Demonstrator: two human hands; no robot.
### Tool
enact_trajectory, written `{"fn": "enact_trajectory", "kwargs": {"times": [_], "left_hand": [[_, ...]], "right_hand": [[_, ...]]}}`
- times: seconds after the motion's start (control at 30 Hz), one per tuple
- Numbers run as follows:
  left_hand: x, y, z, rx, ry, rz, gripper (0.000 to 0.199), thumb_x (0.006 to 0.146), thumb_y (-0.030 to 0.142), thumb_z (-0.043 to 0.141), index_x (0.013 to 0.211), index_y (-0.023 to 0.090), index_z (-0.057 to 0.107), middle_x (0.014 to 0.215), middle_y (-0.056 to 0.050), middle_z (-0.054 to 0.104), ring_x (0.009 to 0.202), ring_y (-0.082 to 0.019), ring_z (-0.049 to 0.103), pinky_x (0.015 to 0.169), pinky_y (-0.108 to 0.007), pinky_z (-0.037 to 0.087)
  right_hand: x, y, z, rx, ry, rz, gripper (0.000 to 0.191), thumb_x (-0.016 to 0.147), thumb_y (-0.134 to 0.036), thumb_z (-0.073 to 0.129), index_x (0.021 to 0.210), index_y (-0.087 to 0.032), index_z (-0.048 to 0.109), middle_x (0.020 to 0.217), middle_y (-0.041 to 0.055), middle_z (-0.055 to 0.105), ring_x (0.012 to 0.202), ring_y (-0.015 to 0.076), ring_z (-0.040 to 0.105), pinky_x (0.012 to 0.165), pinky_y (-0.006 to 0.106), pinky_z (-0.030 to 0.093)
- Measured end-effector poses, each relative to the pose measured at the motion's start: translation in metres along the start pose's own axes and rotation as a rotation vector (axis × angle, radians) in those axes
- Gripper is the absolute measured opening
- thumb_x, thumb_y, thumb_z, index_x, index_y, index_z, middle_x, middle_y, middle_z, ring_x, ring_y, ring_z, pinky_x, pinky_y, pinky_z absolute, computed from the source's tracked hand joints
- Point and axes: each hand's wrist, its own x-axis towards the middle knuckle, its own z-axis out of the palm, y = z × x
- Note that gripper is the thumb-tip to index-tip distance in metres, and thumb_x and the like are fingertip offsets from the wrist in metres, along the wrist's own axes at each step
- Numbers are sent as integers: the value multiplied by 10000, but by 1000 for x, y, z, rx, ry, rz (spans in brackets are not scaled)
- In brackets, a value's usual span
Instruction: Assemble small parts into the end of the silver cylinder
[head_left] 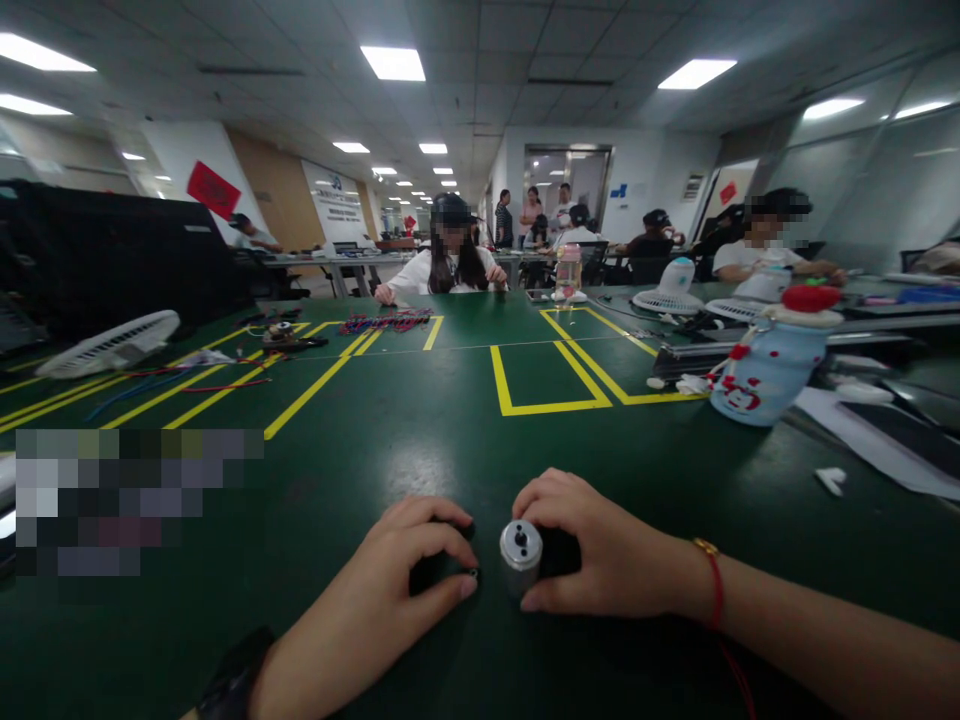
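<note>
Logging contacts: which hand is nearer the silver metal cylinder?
Right. The right hand holds the cylinder between thumb and fingers; the left hand is apart, to its left.

green table (337, 470) bearing blue bottle (780, 365)

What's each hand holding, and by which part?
Right hand: a metal cylinder, by its sides. Left hand: a tiny dark piece, pinched; which part is unclear.

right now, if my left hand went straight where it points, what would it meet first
From the left hand, probably the silver cylinder held by the right hand; depth is unclear.
</note>
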Motion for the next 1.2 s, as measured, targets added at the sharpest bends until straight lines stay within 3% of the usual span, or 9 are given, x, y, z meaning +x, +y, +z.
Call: {"fn": "enact_trajectory", "kwargs": {"times": [0.27,0.4,0.57,0.73,0.87,0.93,1.03,1.2], "left_hand": [[12,29,-9,-115,234,21,123,909,250,591,977,282,688,1165,-21,606,1086,-216,584,957,-387,454],[16,44,-6,-76,191,79,159,904,207,596,975,304,701,1155,-12,597,1080,-214,579,942,-376,461],[18,47,0,-1,180,89,186,909,197,583,980,310,712,1142,-19,608,1070,-232,579,934,-411,465],[12,43,-1,27,167,111,272,910,173,551,1108,318,669,1193,-18,600,1125,-226,559,987,-420,452],[4,26,-2,13,134,64,341,926,214,534,1247,327,569,1262,-17,583,1180,-213,544,1042,-404,434],[0,14,-2,52,93,18,361,915,277,569,1272,328,550,1324,-29,552,1224,-236,522,1069,-431,413],[-5,1,-2,138,-7,-41,543,851,421,651,1361,340,483,1471,-53,431,1330,-303,425,1110,-512,352],[-8,-5,-4,224,-121,-58,671,858,534,603,1460,399,339,1566,-35,313,1421,-334,278,1142,-609,219]], "right_hand": [[0,0,-1,3,-12,-4,375,698,-402,804,973,-204,644,1065,41,635,981,230,533,877,380,389],[-1,1,0,-5,-13,-13,391,705,-410,801,1008,-215,648,1064,34,630,994,231,528,885,379,386],[-1,3,1,-15,-11,-23,437,702,-423,800,1054,-215,646,1084,36,623,996,230,520,890,379,384],[-1,2,2,-26,-5,-27,385,702,-412,803,985,-200,650,1062,30,628,987,220,525,896,375,375],[-1,0,1,-24,4,-8,387,688,-392,814,971,-194,641,1064,31,633,977,217,525,891,372,378],[-1,0,0,-21,5,-8,395,690,-393,814,983,-194,640,1066,32,634,979,217,526,888,370,380],[-1,1,1,-17,6,-12,416,682,-409,821,987,-189,642,1069,32,634,987,216,530,894,370,377],[-1,1,1,-14,-2,-1,399,689,-399,818,982,-194,644,1098,29,631,1011,215,531,916,377,364]]}}
